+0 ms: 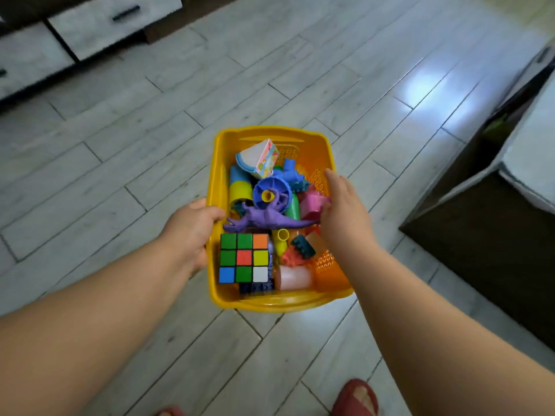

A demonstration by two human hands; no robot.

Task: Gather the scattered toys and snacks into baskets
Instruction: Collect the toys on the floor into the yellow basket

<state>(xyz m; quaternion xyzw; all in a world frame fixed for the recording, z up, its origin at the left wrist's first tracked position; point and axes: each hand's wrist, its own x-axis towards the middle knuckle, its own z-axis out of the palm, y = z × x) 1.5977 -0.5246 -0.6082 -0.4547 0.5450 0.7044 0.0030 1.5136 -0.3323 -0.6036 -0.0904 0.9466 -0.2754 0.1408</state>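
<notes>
Your left hand [192, 232] grips the yellow basket [270, 304] by its left rim | your right hand [342, 211] lies along the right rim, fingers stretched | basket above the plank floor [120, 175] | inside: Rubik's cube [244, 258] near-left, purple dinosaur [264, 219] mid.

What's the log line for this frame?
left-hand grip: holds yellow basket left rim | right-hand grip: over right rim, fingers straight | contents: Rubik's cube, purple dinosaur
</notes>
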